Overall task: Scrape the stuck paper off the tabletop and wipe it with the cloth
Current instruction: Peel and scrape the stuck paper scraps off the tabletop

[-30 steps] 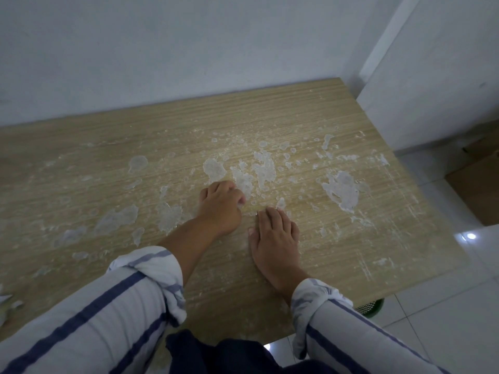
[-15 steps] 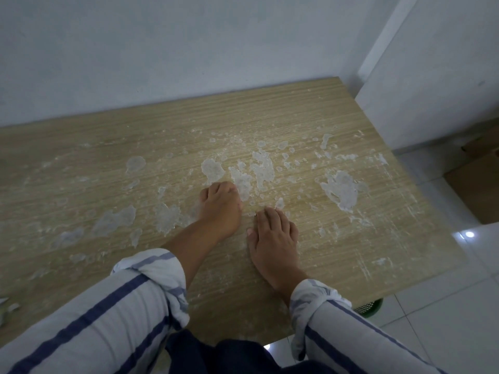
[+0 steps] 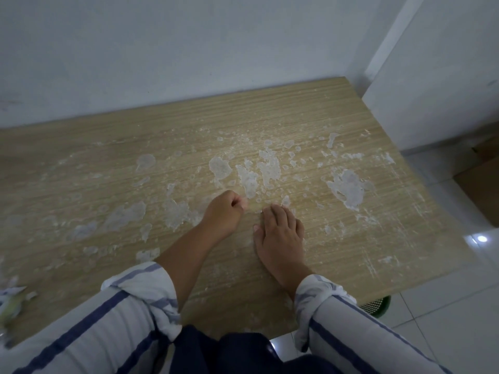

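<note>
While R hand (image 3: pixel 280 237) lies flat on tabletop (image 3: pixel 337 255), L hand (image 3: pixel 222 213) fingers (image 3: pixel 238 202) curl tight by paper (image 3: pixel 247 182)

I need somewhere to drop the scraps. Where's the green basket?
Head view, lower right: the green basket peeks out from under the near edge of the tabletop, just right of the person's right sleeve.

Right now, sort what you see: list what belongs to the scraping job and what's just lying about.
Job: tabletop, stuck paper patches, left hand curled at a patch, right hand flat. No cloth in view.
Lying about: torn scraps, green basket under the table, brown box.
</note>
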`<state>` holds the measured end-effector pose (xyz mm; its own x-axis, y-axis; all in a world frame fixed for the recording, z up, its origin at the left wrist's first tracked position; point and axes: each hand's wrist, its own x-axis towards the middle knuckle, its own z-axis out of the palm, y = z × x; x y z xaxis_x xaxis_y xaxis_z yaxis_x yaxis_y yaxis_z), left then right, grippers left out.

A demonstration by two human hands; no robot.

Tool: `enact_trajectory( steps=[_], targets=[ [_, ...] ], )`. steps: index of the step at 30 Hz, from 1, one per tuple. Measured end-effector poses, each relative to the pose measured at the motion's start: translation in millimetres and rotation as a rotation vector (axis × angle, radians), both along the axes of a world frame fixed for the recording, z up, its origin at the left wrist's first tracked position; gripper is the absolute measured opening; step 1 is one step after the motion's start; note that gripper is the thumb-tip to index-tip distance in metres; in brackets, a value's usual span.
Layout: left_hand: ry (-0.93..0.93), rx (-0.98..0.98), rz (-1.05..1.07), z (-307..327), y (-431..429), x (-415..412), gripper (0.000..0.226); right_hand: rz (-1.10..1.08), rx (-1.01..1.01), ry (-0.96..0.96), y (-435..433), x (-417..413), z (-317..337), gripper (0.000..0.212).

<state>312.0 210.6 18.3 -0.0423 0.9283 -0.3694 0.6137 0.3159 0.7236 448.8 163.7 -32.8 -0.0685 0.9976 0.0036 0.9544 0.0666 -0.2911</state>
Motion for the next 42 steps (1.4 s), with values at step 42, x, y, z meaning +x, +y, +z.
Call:
enact_trajectory(
  steps=[42],
  targets=[
    [0.098,-0.086,0.588,6,-221,-346,0.016,0.118,-0.506,0.771,-116,-372,39,0.036]
  ],
)
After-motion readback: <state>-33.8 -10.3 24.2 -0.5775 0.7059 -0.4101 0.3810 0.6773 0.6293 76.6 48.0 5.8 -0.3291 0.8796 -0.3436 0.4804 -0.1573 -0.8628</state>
